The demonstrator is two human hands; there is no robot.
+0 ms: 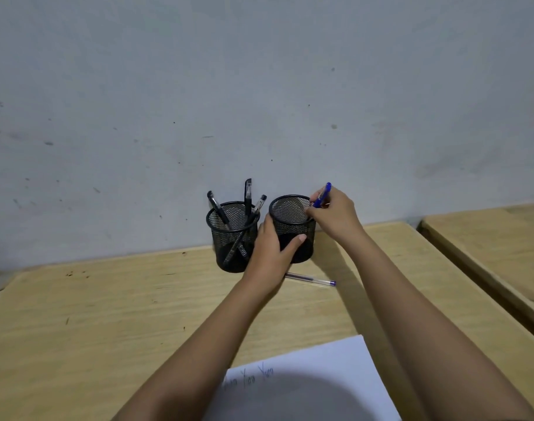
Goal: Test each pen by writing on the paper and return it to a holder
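Two black mesh holders stand side by side at the back of the wooden counter (pixel 108 314), against the grey wall (pixel 259 86). The right holder (pixel 293 229) serves as the landmark here. The left hand (pixel 272 253) wraps around its near side, thumb across the front of the mesh, gripping it. The right hand (pixel 335 215) is at the holder's right rim, fingers pinched closed on a blue pen (pixel 322 196), which tilts up and to the right, its capped end above the hand and its lower end at the rim. The inside of this holder looks empty of pens as far as the mesh shows. Just left of it, touching or nearly so, the left holder (pixel 232 238) carries three black pens (pixel 248 192) leaning apart. On the counter just in front of the right holder lies a clear pen with a blue cap (pixel 312 280), partly hidden under the left wrist. Well nearer the person than the holder, a white paper (pixel 335 366) lies on the counter with a few handwritten marks along its far edge; a shadow covers its lower part.
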